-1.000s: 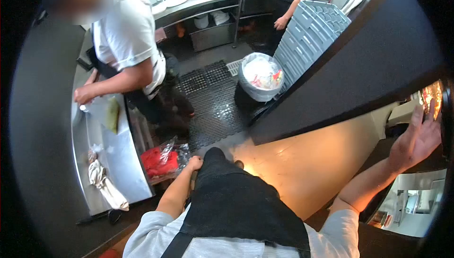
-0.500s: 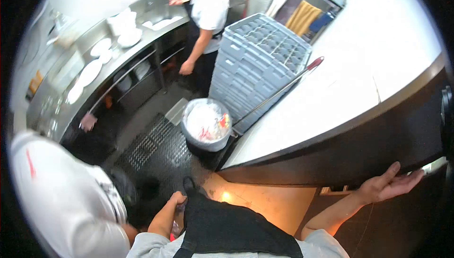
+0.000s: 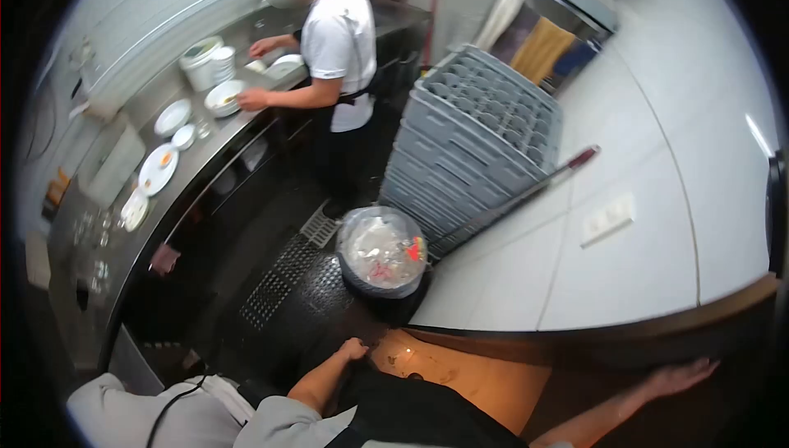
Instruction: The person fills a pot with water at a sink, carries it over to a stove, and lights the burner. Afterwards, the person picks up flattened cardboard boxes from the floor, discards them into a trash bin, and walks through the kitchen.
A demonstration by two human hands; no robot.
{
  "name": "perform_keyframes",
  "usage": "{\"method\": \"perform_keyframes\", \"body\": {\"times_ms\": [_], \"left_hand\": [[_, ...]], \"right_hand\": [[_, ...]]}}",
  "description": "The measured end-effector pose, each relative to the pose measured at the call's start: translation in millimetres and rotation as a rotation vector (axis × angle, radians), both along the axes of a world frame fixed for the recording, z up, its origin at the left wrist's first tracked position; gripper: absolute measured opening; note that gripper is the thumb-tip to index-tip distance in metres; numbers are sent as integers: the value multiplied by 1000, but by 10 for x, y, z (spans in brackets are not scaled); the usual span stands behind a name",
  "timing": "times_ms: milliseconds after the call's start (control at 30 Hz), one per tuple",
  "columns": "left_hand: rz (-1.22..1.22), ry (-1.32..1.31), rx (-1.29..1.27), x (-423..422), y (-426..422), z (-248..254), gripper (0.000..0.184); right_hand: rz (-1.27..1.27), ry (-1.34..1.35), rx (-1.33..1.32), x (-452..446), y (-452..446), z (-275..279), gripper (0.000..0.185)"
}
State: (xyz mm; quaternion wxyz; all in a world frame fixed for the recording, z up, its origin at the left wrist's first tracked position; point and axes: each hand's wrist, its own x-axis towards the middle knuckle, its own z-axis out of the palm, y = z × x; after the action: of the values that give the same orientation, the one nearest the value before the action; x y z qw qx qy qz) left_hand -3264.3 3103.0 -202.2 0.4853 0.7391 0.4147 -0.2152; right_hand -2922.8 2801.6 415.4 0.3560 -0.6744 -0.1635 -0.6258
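My left hand [image 3: 354, 348] is down in front of my body, its fingers curled closed; what they may hold is hidden. My black apron [image 3: 427, 407] is just beside it. My right hand [image 3: 680, 376] reaches out to the right with fingers stretched, open and a little blurred. It lies against or close to a dark brown door panel [image 3: 592, 378]; whether it touches I cannot tell. Ahead of my left hand stands a round bin [image 3: 380, 252] lined with a clear bag, with crumpled waste and a red wrapper in it.
Stacked grey glass racks [image 3: 468, 144] stand behind the bin, with a red-handled pole [image 3: 526, 193] leaning there. A co-worker [image 3: 337, 45] handles dishes at the steel counter [image 3: 209, 131]. Another person's white shirt [image 3: 156, 411] is close at my left. A perforated mat [image 3: 279, 279] covers the floor.
The view has moved forward and the bin appears nearer. My right hand has shifted lower in view. The co-worker has turned to the counter, both hands at the dishes. The nearby white shirt sits lower.
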Motion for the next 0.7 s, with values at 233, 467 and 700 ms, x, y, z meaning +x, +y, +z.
{"method": "perform_keyframes", "body": {"times_ms": [233,467,700], "left_hand": [[-58,89,-124,-477,-169,-52,44],[-506,93,-56,-1104,-258,-1090,47],[-332,137,72,-409,-188,-557,50]], "right_hand": [[245,308,510,-479,855,248,61],[661,412,670,-329,378,213,72],[712,380,583,134,-98,-225,55]]}}
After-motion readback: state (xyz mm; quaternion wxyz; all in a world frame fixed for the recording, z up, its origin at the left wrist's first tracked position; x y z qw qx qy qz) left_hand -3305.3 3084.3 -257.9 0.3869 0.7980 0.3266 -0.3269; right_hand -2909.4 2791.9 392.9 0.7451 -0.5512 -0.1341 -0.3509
